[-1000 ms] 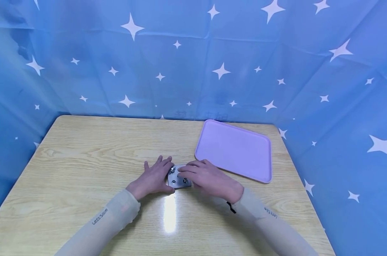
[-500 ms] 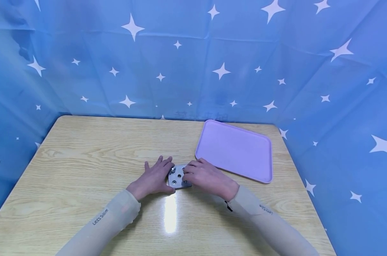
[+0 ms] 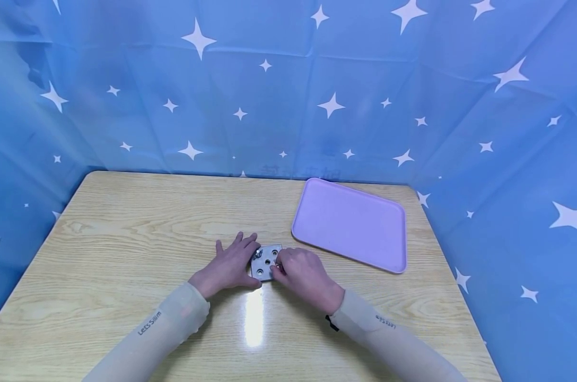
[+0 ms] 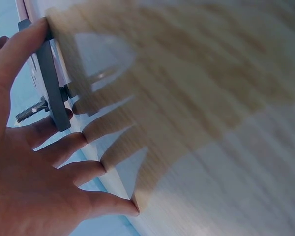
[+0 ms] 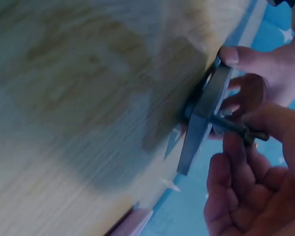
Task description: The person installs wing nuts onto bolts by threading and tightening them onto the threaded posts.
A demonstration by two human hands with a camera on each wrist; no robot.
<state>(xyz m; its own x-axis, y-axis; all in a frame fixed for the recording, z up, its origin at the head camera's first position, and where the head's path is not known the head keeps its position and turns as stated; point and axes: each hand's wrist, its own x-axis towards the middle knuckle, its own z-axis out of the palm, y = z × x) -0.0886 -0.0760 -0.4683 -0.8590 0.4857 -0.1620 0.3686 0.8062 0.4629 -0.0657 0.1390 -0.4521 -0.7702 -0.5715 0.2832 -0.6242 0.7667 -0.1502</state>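
A grey metal plate [image 3: 268,254] with several holes lies in front of me, raised slightly off the table by what is beneath it. My left hand [image 3: 228,265] holds its left side, thumb on the near edge and index finger on the far edge, other fingers spread. Near that index finger a threaded bolt with a nut [image 4: 32,110] sticks up from the plate. At the plate's right side my right hand [image 3: 305,273] pinches a wing nut [image 5: 253,136] between thumb and index finger. The wing nut sits at the end of an upright bolt [image 5: 226,124].
A purple tray [image 3: 350,225] lies at the back right of the wood-grain table [image 3: 140,228]. Behind and beside the table hangs a blue curtain [image 3: 288,90] with white stars.
My right hand has turned and drawn in its fingers at the right bolt, uncovering the plate's upper right hole. The left hand and the plate stay put.
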